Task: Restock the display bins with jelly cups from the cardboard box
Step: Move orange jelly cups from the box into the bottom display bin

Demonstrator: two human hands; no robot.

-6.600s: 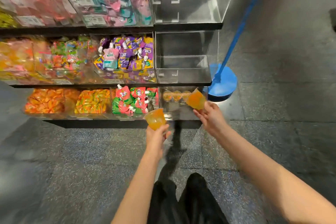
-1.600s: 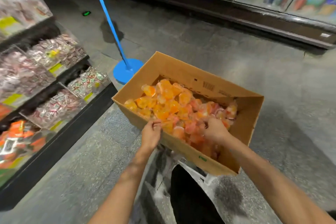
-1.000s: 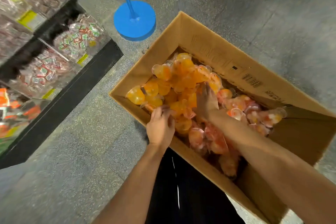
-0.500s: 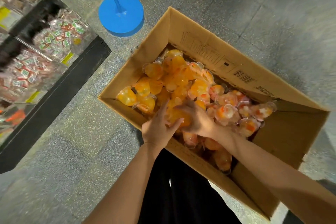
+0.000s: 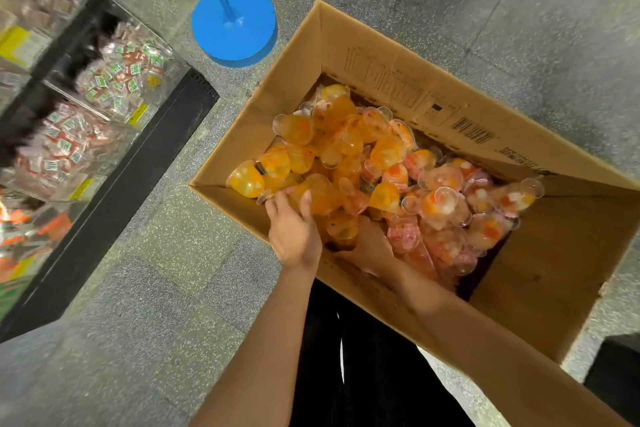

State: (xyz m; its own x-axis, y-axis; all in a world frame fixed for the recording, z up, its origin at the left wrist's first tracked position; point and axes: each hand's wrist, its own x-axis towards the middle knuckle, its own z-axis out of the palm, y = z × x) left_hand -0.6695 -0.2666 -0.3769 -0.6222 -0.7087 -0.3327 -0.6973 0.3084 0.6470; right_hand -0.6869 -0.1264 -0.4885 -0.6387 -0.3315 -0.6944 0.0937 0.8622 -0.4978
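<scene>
The cardboard box (image 5: 412, 87) is plain brown corrugated board, matt, with black print and a barcode on its inner flap. The jelly cups (image 5: 332, 149) are clear glossy plastic that catches highlights, with translucent orange and pink filling. The floor (image 5: 166, 253) is grey speckled stone, fairly matt, with fine joints. The stand base (image 5: 235, 24) and its pole are a smooth, uniformly blue, satin finish. The display bins (image 5: 114, 80) are transparent glossy plastic; the packets inside them are shiny film.
</scene>
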